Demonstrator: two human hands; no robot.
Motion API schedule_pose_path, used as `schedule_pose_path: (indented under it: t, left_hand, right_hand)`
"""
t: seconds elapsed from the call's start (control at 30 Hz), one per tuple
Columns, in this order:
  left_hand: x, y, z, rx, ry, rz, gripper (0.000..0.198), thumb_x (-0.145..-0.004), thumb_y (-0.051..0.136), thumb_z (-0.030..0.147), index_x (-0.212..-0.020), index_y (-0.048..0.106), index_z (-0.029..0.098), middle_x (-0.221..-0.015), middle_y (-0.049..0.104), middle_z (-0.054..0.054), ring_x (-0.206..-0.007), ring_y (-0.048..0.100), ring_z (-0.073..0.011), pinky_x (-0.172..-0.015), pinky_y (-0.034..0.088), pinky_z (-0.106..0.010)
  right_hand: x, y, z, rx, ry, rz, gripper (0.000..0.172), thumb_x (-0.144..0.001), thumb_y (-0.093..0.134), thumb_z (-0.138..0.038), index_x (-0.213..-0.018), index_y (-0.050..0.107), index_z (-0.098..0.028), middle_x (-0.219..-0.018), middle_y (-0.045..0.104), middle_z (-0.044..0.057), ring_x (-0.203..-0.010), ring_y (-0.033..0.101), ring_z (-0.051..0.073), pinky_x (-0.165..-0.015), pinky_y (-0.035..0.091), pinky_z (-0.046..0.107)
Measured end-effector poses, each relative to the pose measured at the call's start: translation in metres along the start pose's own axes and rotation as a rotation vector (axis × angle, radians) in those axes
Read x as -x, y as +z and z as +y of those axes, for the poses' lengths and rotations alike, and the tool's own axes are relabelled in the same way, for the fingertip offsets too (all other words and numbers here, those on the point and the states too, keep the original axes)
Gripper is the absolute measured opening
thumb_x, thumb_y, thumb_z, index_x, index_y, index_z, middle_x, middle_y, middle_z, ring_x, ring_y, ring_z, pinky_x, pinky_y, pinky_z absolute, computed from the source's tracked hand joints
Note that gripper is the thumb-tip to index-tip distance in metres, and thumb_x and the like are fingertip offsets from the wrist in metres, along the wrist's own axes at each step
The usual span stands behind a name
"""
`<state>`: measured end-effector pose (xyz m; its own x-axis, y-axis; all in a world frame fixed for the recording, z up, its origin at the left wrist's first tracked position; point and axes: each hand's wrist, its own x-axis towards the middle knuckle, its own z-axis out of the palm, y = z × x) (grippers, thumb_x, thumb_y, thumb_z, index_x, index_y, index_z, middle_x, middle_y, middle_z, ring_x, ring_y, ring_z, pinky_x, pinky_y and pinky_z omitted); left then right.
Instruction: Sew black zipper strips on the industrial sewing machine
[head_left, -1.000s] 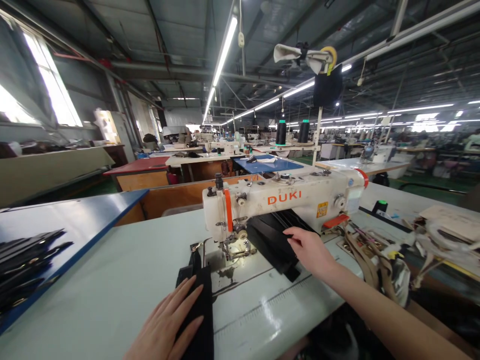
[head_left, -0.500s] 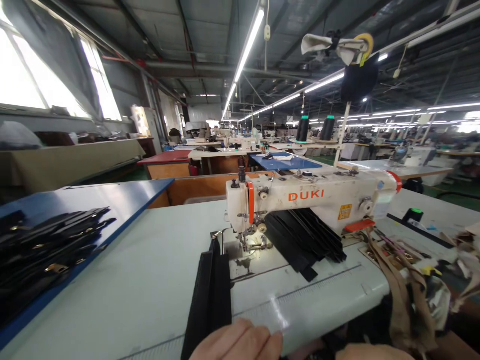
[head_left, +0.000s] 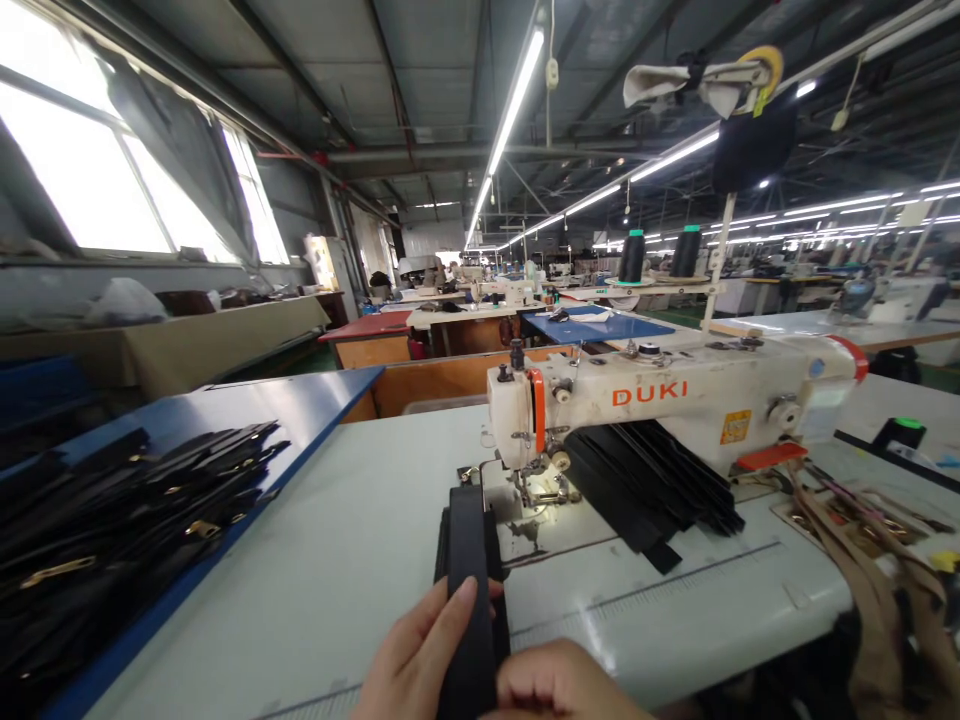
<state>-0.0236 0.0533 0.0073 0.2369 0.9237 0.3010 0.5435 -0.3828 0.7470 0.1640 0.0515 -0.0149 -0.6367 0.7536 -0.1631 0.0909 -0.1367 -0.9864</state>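
A long black strap point(head_left: 469, 560) lies on the pale sewing table point(head_left: 337, 560), running from the needle area toward me. My left hand point(head_left: 416, 655) grips its near end, thumb on top and fingers beneath. My right hand point(head_left: 559, 683) sits just right of it at the bottom edge, fingers curled into a fist against the strap. The white DUKI sewing machine point(head_left: 675, 395) stands behind, its lit presser foot point(head_left: 544, 490) just beyond the strap's far end. A fan of black straps point(head_left: 652, 485) lies under the machine arm.
A heap of black straps with brass fittings point(head_left: 127, 520) covers a blue side table point(head_left: 300, 400) at left. Tan webbing and small parts point(head_left: 870, 560) pile up at right. Two thread cones point(head_left: 660, 255) stand behind the machine. More workstations fill the hall.
My right hand has left the straps under the machine arm and come down to the strap's near end. My left hand went from lying flat on the strap to gripping it. The camera turned left.
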Motion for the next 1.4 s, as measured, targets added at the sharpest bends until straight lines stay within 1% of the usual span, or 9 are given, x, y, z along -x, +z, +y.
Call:
schedule_pose_path:
  t: [0.07, 0.17, 0.33, 0.5, 0.67, 0.83, 0.93, 1.07, 1.4]
  left_hand:
    - [-0.016, -0.003, 0.001, 0.091, -0.129, 0.005, 0.041, -0.094, 0.039, 0.048, -0.108, 0.069, 0.025, -0.1, 0.075, -0.001, -0.086, 0.072, -0.0238, -0.074, 0.061, -0.032]
    - [-0.027, -0.008, -0.008, 0.073, -0.128, 0.093, 0.041, -0.09, 0.044, 0.045, -0.117, 0.063, 0.02, -0.099, 0.074, -0.004, -0.08, 0.072, -0.0224, -0.069, 0.061, -0.032]
    - [-0.027, -0.011, -0.033, -0.381, 0.212, 0.093, 0.052, -0.081, 0.046, 0.016, -0.131, 0.055, 0.026, -0.136, 0.057, -0.006, -0.114, 0.062, -0.0238, -0.093, 0.054, -0.036]
    - [-0.041, -0.01, -0.04, -0.686, 0.458, -0.107, 0.056, -0.08, 0.04, 0.004, -0.131, 0.055, 0.022, -0.13, 0.062, -0.009, -0.118, 0.059, -0.0233, -0.099, 0.049, -0.038]
    - [-0.054, -0.001, -0.056, -0.689, 0.431, -0.103, 0.053, -0.079, 0.044, 0.01, -0.13, 0.055, 0.017, -0.131, 0.061, -0.011, -0.119, 0.058, -0.0241, -0.101, 0.047, -0.039]
    - [-0.051, 0.009, -0.076, -0.666, 0.408, -0.088, 0.056, -0.075, 0.047, 0.012, -0.13, 0.056, 0.02, -0.132, 0.06, -0.01, -0.118, 0.059, -0.0226, -0.102, 0.046, -0.037]
    - [-0.049, 0.011, -0.079, -0.656, 0.423, -0.082, 0.055, -0.075, 0.045, 0.011, -0.129, 0.057, 0.018, -0.133, 0.06, -0.01, -0.119, 0.059, -0.0222, -0.103, 0.045, -0.036]
    - [-0.049, 0.01, -0.079, -0.651, 0.442, -0.076, 0.054, -0.076, 0.045, 0.013, -0.128, 0.058, 0.016, -0.132, 0.061, -0.011, -0.118, 0.06, -0.0224, -0.103, 0.045, -0.035]
    - [-0.054, 0.007, -0.079, -0.659, 0.472, -0.092, 0.057, -0.077, 0.044, 0.011, -0.133, 0.054, 0.017, -0.133, 0.06, -0.01, -0.118, 0.06, -0.0216, -0.102, 0.046, -0.036]
  right_hand:
    - [-0.004, -0.002, 0.0, 0.009, 0.017, 0.043, 0.049, -0.069, 0.068, -0.059, -0.056, 0.044, -0.018, -0.048, 0.035, -0.008, -0.046, 0.027, 0.005, -0.042, 0.017, 0.022]
    - [-0.005, -0.006, -0.005, 0.018, 0.076, 0.1, 0.044, -0.07, 0.068, -0.051, -0.055, 0.041, -0.019, -0.047, 0.039, -0.007, -0.044, 0.029, 0.005, -0.041, 0.019, 0.02]
    - [-0.014, -0.005, -0.005, -0.087, 0.131, 0.085, 0.042, -0.071, 0.067, -0.053, -0.06, 0.047, -0.018, -0.049, 0.045, -0.006, -0.044, 0.041, 0.006, -0.047, 0.034, 0.018]
    - [-0.023, -0.004, -0.009, -0.08, 0.087, 0.042, 0.04, -0.079, 0.059, -0.055, -0.07, 0.051, -0.017, -0.056, 0.051, -0.003, -0.055, 0.055, 0.013, -0.056, 0.045, 0.025]
    - [-0.01, -0.024, -0.016, 0.54, -0.359, 0.162, 0.023, -0.085, 0.058, -0.037, -0.084, 0.065, -0.014, -0.088, 0.067, 0.008, -0.088, 0.062, 0.021, -0.082, 0.048, 0.032]
    - [-0.004, -0.044, -0.01, 1.198, -0.555, -0.062, 0.055, -0.091, 0.058, -0.048, -0.13, 0.055, -0.01, -0.138, 0.053, 0.016, -0.129, 0.045, 0.027, -0.109, 0.032, 0.037]
    - [-0.009, -0.045, -0.007, 1.44, -0.644, -0.025, 0.052, -0.095, 0.051, -0.051, -0.124, 0.057, -0.009, -0.13, 0.06, 0.014, -0.119, 0.054, 0.026, -0.106, 0.036, 0.036]
    - [-0.018, -0.042, -0.006, 1.589, -0.806, 0.038, 0.025, -0.1, 0.042, -0.022, -0.112, 0.061, -0.01, -0.115, 0.067, 0.01, -0.104, 0.058, 0.022, -0.1, 0.039, 0.034]
    - [-0.041, -0.04, -0.021, 1.733, -0.672, 0.182, 0.019, -0.092, 0.055, -0.018, -0.101, 0.067, -0.006, -0.106, 0.067, 0.015, -0.1, 0.059, 0.025, -0.093, 0.045, 0.037]
